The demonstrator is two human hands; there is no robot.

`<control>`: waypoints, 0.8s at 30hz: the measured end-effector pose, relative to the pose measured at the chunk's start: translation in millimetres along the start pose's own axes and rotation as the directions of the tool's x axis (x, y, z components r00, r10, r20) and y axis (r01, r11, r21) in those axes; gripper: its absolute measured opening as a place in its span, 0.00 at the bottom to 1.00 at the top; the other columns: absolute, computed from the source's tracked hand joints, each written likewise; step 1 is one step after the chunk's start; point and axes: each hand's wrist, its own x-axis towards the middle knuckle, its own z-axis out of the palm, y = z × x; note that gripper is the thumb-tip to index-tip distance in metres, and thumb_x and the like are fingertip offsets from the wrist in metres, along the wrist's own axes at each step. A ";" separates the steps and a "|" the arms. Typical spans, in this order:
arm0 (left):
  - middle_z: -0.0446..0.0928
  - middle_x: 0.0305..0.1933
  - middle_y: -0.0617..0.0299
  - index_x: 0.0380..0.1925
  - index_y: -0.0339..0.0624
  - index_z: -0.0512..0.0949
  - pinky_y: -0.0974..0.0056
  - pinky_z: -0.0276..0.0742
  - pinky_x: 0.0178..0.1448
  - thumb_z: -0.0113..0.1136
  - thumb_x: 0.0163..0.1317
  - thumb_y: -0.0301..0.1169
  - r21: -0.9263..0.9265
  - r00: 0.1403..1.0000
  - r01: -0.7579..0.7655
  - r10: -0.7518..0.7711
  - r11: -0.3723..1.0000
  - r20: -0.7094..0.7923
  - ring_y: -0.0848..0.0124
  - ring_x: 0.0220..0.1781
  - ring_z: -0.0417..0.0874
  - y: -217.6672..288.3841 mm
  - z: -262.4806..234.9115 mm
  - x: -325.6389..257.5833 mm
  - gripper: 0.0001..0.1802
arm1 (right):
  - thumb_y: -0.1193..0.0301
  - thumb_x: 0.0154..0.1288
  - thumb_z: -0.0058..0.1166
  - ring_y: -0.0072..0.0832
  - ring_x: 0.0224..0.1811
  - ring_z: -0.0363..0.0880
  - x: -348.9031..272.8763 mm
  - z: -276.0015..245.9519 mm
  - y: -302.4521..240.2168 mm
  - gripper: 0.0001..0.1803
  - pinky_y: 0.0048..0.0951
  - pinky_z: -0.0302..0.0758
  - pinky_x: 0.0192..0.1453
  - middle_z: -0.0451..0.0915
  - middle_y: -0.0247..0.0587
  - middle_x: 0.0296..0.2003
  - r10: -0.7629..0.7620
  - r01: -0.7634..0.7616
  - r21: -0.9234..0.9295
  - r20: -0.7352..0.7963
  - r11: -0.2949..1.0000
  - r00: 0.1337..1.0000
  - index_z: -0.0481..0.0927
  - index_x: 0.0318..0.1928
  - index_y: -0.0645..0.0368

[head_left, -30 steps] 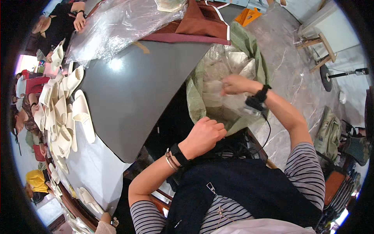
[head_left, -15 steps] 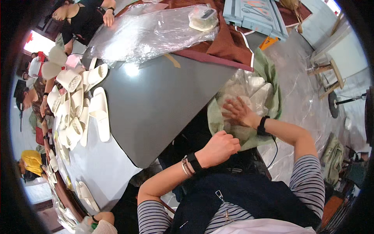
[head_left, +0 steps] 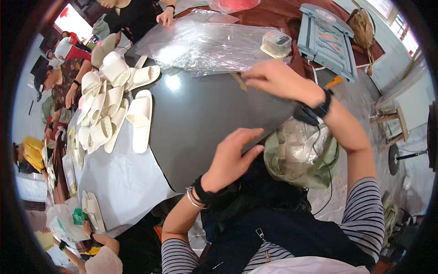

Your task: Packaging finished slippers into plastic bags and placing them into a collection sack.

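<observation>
My left hand point(head_left: 232, 157) hovers with fingers spread over the near edge of the grey table point(head_left: 205, 118), holding nothing. My right hand point(head_left: 273, 80), a black band on its wrist, is raised over the table's far right part. Its fingers point left and lie close together beside a small brown strip point(head_left: 238, 81). Whether they pinch anything is unclear. Just beyond it lie clear plastic sheets point(head_left: 205, 41). Below my right forearm, a green bag point(head_left: 319, 176) stuffed with clear plastic sits on the floor.
A heap of white slippers point(head_left: 109, 105) covers the table's left side, with a white sheet point(head_left: 118, 178) nearer me. A small round tub point(head_left: 276, 43) and a grey-blue tray point(head_left: 326, 39) sit at the back. Other people work at the far and left edges. A wooden stool point(head_left: 388, 123) stands right.
My right hand has lifted out of the green bag and moved up over the table. My left hand opened and rose to the table edge. The view tilted toward the table.
</observation>
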 end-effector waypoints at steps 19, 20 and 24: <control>0.76 0.54 0.59 0.64 0.35 0.68 0.58 0.82 0.57 0.61 0.72 0.45 -0.750 0.759 0.261 -0.610 0.607 -0.229 0.66 0.56 0.79 -83.5 -55.2 60.0 0.30 | 0.55 0.55 0.70 0.46 0.38 0.82 39.3 65.2 43.2 0.18 0.44 0.76 0.42 0.84 0.47 0.34 0.069 -0.069 -0.014 -0.013 0.998 0.998 0.83 0.31 0.57; 0.76 0.52 0.60 0.62 0.35 0.70 0.59 0.82 0.56 0.61 0.71 0.46 -0.782 0.716 0.220 -0.641 0.583 -0.277 0.67 0.55 0.80 -101.2 -55.7 69.9 0.30 | 0.53 0.54 0.71 0.44 0.44 0.83 37.8 68.7 38.0 0.20 0.44 0.77 0.47 0.85 0.45 0.39 0.008 -0.007 -0.017 0.063 1.000 0.998 0.84 0.34 0.56; 0.77 0.49 0.62 0.57 0.38 0.75 0.61 0.83 0.51 0.60 0.73 0.43 -0.771 0.674 0.147 -0.633 0.620 -0.381 0.69 0.52 0.81 -157.4 -58.5 61.3 0.23 | 0.44 0.56 0.67 0.51 0.75 0.60 43.6 69.1 23.5 0.44 0.47 0.62 0.76 0.65 0.48 0.71 -0.094 0.119 -0.118 0.195 0.986 0.976 0.73 0.67 0.54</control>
